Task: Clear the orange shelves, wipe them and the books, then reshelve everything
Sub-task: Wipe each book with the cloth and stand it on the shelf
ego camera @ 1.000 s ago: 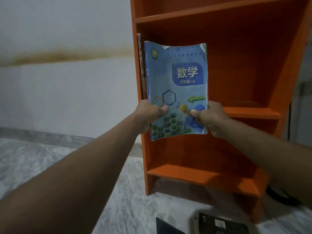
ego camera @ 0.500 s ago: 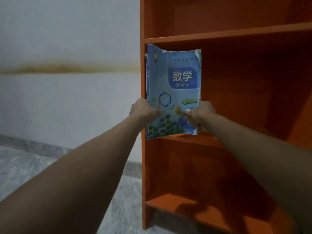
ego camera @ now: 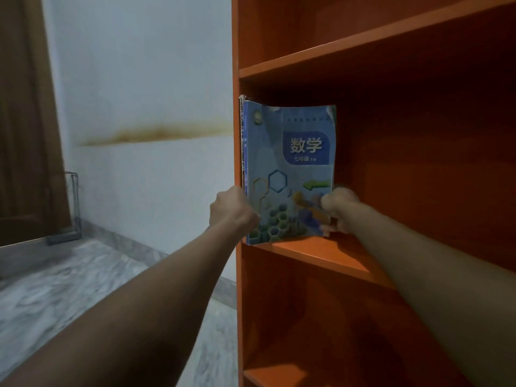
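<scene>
Two hands are on one book, and I judge this to be the reshelving step, since the book sits at the mouth of the shelf and not out on the floor. From the left, my left arm reaches out nearly straight. The left hand (ego camera: 233,210) is curled round the spine side of a blue maths textbook (ego camera: 290,163), low down, knuckles toward me. A thinner book (ego camera: 241,135) shows as a sliver behind that spine; I cannot tell whether the left hand grips it too. The textbook stands upright, cover facing me, with its top edge bowed. Its lower edge is at the front lip of the middle shelf (ego camera: 335,256), right beside the unit's left side panel (ego camera: 235,37). Further right, my right arm comes in from below, and the right hand (ego camera: 339,210) has its fingers curled on the textbook's lower right edge. Next, I think, the textbook needs pushing back until its foot rests fully on the board, flat against the side panel. Only then should both hands let go. It is a soft cover with nothing to its right to prop it, so it may slump.
</scene>
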`<state>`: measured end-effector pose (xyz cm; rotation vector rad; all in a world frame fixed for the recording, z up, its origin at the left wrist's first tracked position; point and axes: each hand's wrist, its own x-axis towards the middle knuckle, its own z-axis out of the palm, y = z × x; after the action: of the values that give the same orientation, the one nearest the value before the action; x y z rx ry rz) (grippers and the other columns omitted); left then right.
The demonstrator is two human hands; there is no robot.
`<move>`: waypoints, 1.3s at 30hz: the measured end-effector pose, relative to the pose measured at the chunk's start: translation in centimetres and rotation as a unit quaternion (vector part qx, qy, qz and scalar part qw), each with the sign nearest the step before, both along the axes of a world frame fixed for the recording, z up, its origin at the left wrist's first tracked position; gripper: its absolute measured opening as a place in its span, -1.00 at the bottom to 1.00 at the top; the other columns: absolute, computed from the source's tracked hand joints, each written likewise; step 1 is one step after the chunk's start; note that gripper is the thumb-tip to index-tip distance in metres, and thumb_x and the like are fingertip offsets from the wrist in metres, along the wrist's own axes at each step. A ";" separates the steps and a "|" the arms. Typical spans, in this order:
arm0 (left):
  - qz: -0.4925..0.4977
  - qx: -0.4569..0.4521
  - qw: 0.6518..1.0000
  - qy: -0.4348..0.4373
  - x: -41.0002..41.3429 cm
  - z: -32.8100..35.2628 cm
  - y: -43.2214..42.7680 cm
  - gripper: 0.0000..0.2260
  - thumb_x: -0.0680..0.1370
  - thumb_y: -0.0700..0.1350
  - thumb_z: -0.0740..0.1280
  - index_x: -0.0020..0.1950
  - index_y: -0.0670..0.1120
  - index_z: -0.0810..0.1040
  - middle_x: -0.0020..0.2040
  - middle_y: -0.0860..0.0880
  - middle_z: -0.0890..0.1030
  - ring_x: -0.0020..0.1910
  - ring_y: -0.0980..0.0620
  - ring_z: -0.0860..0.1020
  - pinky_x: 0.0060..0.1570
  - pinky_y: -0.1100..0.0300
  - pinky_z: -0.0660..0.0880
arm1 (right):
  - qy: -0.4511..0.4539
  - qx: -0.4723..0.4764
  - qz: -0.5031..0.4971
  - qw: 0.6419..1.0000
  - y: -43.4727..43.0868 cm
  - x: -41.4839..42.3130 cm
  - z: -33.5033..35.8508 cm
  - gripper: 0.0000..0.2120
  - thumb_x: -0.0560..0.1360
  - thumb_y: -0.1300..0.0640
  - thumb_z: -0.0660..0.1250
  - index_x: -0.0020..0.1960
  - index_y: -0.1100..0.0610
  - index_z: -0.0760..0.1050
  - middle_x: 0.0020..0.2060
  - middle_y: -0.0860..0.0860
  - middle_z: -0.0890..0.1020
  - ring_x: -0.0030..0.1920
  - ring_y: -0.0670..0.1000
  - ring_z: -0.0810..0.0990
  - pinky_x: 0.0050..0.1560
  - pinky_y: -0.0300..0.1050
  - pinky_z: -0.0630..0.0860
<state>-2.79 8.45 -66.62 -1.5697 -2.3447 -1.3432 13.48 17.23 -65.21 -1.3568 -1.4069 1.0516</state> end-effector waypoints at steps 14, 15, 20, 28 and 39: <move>0.052 0.018 0.997 -0.057 0.8 -1.3 1.2 -0.70 0.48 -0.09 0.49 0.12 -0.17 0.53 0.04 -0.14 0.60 -0.04 -0.15 0.64 -0.07 -0.04 0.66 | 0.075 -0.043 0.078 0.993 4.2 -2.9 -1.2 -0.60 0.65 0.12 0.16 0.44 0.24 0.28 0.36 0.17 0.42 0.33 0.17 0.43 0.31 0.01 0.42; 0.053 0.022 0.997 -0.050 0.9 -1.4 1.3 -0.72 0.49 -0.10 0.48 0.13 -0.17 0.53 0.05 -0.14 0.60 -0.03 -0.15 0.64 -0.06 -0.04 0.66 | 0.084 -0.043 0.086 0.992 4.3 -3.2 -1.2 -0.58 0.64 0.15 0.16 0.46 0.22 0.25 0.38 0.18 0.40 0.34 0.16 0.42 0.33 0.02 0.41; 0.048 0.039 0.998 -0.024 0.8 -1.8 1.4 -0.84 0.51 -0.16 0.45 0.01 -0.15 0.53 0.02 -0.15 0.60 -0.05 -0.14 0.64 -0.06 -0.02 0.65 | 0.120 -0.018 0.100 0.988 4.1 -4.1 -1.6 -0.54 0.58 0.10 0.31 0.43 0.16 0.30 0.33 0.14 0.46 0.31 0.15 0.44 0.29 0.06 0.43; 0.058 0.060 0.997 -0.001 0.8 -2.1 0.7 -0.86 0.53 -0.15 0.44 -0.04 -0.15 0.50 -0.02 -0.14 0.59 -0.09 -0.13 0.64 -0.08 0.03 0.62 | 0.119 -0.004 0.171 0.978 3.1 -4.1 -2.1 -0.38 0.51 0.33 0.34 0.48 -0.01 0.24 0.38 0.07 0.39 0.32 0.17 0.41 0.21 0.11 0.48; 0.022 0.024 0.999 -0.038 0.2 -2.3 -0.4 -0.79 0.52 -0.09 0.44 -0.01 -0.22 0.55 -0.04 -0.17 0.64 -0.11 -0.13 0.67 -0.10 -0.02 0.66 | 0.040 0.028 0.128 0.991 0.7 -4.2 -1.8 -0.50 0.49 0.36 0.35 0.37 0.10 0.35 0.25 0.13 0.48 0.21 0.19 0.47 0.14 0.13 0.54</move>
<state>-2.55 8.04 -68.94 -1.4711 -2.3546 -1.4634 9.24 17.94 -67.06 -1.1002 -1.5666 1.2093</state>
